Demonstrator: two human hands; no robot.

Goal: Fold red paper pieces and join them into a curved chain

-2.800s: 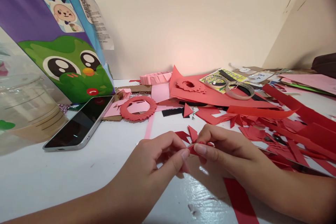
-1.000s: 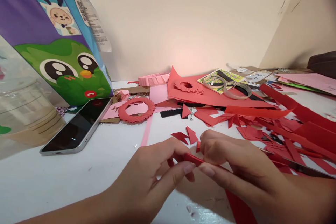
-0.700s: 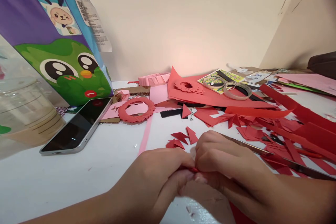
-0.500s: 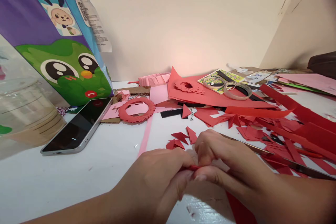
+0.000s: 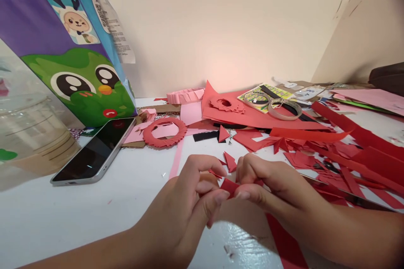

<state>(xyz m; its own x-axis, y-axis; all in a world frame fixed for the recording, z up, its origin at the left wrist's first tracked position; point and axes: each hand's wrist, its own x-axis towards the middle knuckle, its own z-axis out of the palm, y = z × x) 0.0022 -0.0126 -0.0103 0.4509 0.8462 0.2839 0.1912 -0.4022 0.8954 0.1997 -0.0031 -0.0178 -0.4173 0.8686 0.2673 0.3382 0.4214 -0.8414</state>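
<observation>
A small piece of red paper [image 5: 229, 186] is between my two hands, above the white table. My right hand [image 5: 277, 193] pinches its right side between thumb and bent fingers. My left hand [image 5: 192, 206] is at the left side of the piece, thumb against its edge and index finger arched above it; whether these fingers grip it is hard to tell. Just behind the fingertips lies a folded red triangle [image 5: 230, 162]. A red strip [image 5: 285, 241] runs under my right hand. Further back is a pleated red paper ring [image 5: 164, 133].
A phone [image 5: 94, 151], a plastic cup [image 5: 34, 134] and an owl-printed bag [image 5: 85, 80] stand or lie at the left. Red scraps [image 5: 334, 155] and a long metal blade or ruler [image 5: 356, 199] cover the right. Tape rolls [image 5: 285, 109] lie on red sheets behind.
My left fingers have lifted and opened out from the paper, which shows more of its red surface. My right hand stays nearly in place, still pinching.
</observation>
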